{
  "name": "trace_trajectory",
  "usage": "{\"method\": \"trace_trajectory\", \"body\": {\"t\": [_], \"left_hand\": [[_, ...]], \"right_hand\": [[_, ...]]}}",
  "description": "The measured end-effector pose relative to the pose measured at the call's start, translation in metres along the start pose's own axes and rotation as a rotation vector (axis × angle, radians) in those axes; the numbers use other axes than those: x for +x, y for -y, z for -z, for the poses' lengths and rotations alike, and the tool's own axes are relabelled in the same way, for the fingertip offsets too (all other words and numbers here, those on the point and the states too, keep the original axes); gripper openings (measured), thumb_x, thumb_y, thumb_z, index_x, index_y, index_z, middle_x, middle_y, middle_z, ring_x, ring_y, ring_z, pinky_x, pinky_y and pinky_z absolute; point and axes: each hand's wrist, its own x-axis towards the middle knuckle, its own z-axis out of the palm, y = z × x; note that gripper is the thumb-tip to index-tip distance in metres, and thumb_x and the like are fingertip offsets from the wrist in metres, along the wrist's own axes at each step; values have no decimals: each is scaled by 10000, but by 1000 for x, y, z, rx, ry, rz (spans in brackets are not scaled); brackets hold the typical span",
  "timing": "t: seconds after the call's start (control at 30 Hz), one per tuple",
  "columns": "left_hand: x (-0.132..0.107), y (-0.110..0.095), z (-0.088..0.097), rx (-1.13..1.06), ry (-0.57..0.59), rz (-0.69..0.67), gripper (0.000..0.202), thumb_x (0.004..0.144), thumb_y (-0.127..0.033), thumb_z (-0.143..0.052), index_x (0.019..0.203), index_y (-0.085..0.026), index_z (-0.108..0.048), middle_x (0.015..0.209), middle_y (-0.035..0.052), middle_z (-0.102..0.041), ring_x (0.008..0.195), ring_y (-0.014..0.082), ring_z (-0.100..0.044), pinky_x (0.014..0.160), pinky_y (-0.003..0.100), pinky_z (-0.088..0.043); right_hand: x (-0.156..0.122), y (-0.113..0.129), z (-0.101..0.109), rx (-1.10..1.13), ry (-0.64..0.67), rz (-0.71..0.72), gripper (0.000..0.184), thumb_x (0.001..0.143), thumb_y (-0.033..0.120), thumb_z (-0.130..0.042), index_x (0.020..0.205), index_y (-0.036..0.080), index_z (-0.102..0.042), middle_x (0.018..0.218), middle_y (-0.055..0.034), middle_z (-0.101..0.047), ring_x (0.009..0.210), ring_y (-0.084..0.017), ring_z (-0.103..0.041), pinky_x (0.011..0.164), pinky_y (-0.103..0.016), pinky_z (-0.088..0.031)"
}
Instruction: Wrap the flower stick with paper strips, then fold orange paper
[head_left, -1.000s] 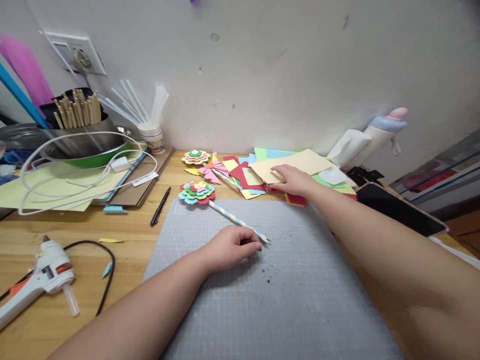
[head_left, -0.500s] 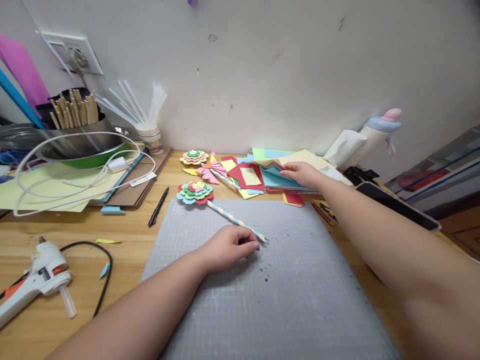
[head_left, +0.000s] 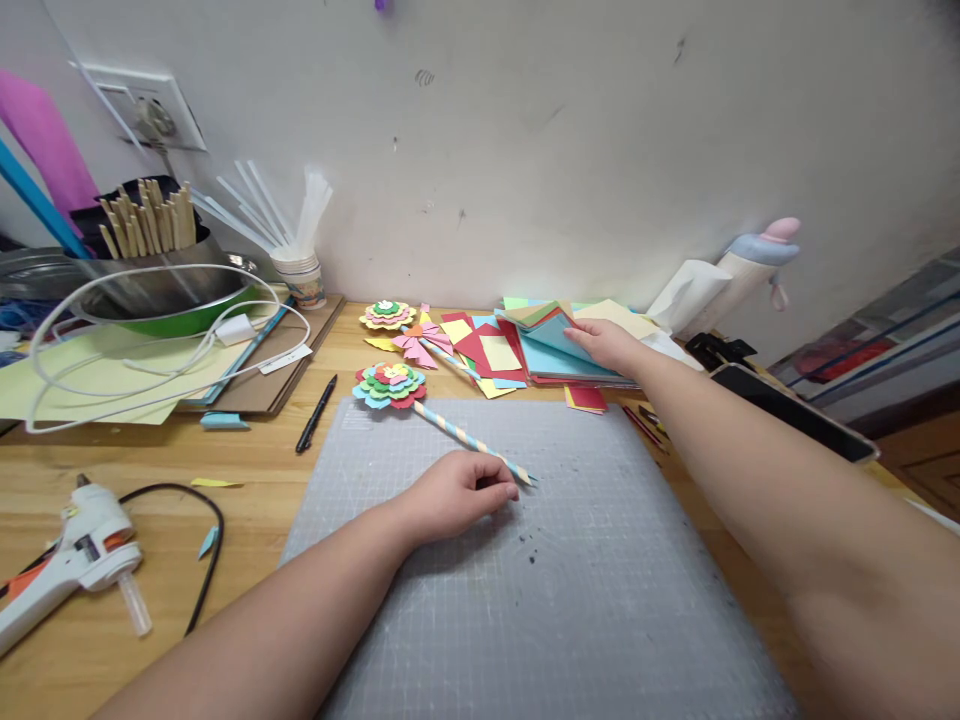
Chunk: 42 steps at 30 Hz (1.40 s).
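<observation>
— Head view: where are the hands?

— The left hand (head_left: 459, 497) rests on the grey gridded cutting mat (head_left: 570, 600), fingers (head_left: 501, 490) curled loosely closed, their tips just beside the near end of the blue-and-white striped paper straw (head_left: 469, 440). I cannot tell whether they actually pinch it.

— And how does that straw lie?

— Its long axis runs diagonally, from the fingers up and to the left, ending in the layered multicoloured paper flower (head_left: 390, 384) at the mat's far corner (a second, similar flower lies beyond it on the wooden table (head_left: 225, 560)).

— The right hand?

— The right hand (head_left: 606, 344) is stretched out to the stack of coloured paper sheets (head_left: 555, 352) at the back of the table, fingers spread flat on a light-blue sheet, with the upper sheets fanned up just to their left.

— So which hand is nearer which?

— The left to the straw, the right to the stack; the two are well apart. A white hot-glue gun (head_left: 71, 565) lies far left, untouched.
</observation>
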Motion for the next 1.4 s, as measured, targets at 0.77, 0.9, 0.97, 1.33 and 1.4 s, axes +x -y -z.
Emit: {"method": "trace_trajectory", "body": {"t": [0.77, 0.9, 0.97, 1.33, 1.4], "left_hand": [[-9, -11, -5, 780, -30, -339, 319, 888, -418, -528, 1197, -352, -571, 1280, 17, -576, 1303, 295, -376, 1091, 610, -50], [-8, -12, -3, 759, -129, -316, 204, 884, -328, -536, 1061, -324, -638, 1128, 4, -636, 1235, 268, -442, 1091, 585, -43], [-7, -12, -2, 763, -168, -307, 173, 886, -308, -522, 996, -302, -656, 1074, 6, -652, 1213, 259, -457, 1083, 572, -55], [-4, -11, 0, 731, -222, -305, 163, 878, -278, -509, 886, -258, -671, 964, 22, -690, 1124, 226, -512, 1065, 501, -103], [-4, -12, 1, 723, -220, -308, 170, 877, -274, -505, 887, -256, -674, 966, 29, -688, 1111, 224, -519, 1065, 497, -113]], "right_hand": [[-1, 9, -1, -49, -28, 5, 375, 892, 375, -434, 1130, 184, -653, 1120, -89, -687, 1047, -301, -594, 890, -384, -442], [-4, 9, -3, -54, -6, 4, 358, 881, 398, -451, 1072, 186, -669, 1056, -83, -700, 992, -276, -609, 856, -369, -452], [-8, 13, -5, -60, 25, 11, 326, 814, 423, -562, 1010, 194, -683, 1027, -74, -703, 967, -264, -615, 843, -356, -456], [-10, 124, -63, -102, 32, 36, 281, 920, 401, -474, 1006, 196, -645, 1053, -75, -663, 933, -203, -608, 819, -325, -467], [-8, 140, -83, -128, 72, 9, 301, 905, 402, -541, 1094, 178, -607, 1106, -82, -630, 954, -210, -604, 833, -378, -490]]}}
